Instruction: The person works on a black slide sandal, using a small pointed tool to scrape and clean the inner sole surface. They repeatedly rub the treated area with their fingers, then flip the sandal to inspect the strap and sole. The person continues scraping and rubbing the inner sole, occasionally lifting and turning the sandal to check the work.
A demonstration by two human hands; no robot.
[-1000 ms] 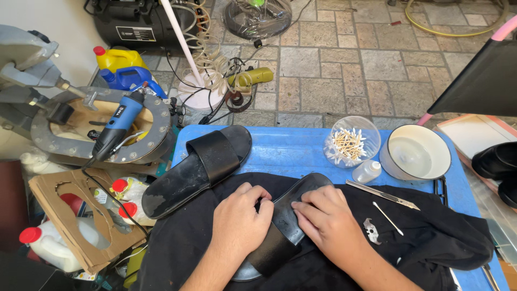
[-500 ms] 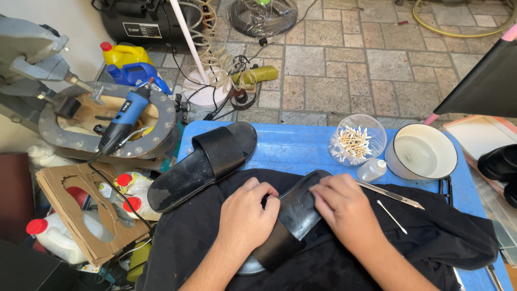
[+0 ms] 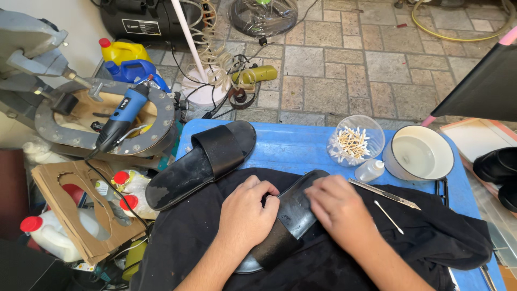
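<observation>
- Several plastic jugs (image 3: 46,234) with red caps stood on the floor at the far left, behind a cut-out sheet of cardboard (image 3: 75,207); what they held could not be told.
- A yellow bottle (image 3: 123,51) and a blue bottle (image 3: 134,70) stood beside a round metal stand (image 3: 161,126), on which a blue rotary tool (image 3: 121,116) lay.
- One black sandal (image 3: 202,161) lay upright on the blue table (image 3: 293,145), its heel overhanging the left edge.
- The left hand (image 3: 247,213) gripped the strap of a second black sandal (image 3: 291,213), fingers curled shut around it; that sandal rested on a black cloth (image 3: 431,237) spread over the table's near side.
- The right hand (image 3: 339,210) lay on the same sandal's footbed, fingers loosely bent and pressing flat, clasping nothing.
- A clear round bowl (image 3: 374,134) held a heap of cotton swabs (image 3: 350,144).
- A small clear bottle (image 3: 370,170) stood just beside it; contents unclear.
- A thin metal blade (image 3: 385,194) and a single swab (image 3: 389,217) lay on the cloth.
- A white enamel bowl (image 3: 396,161) held cloudy liquid.
</observation>
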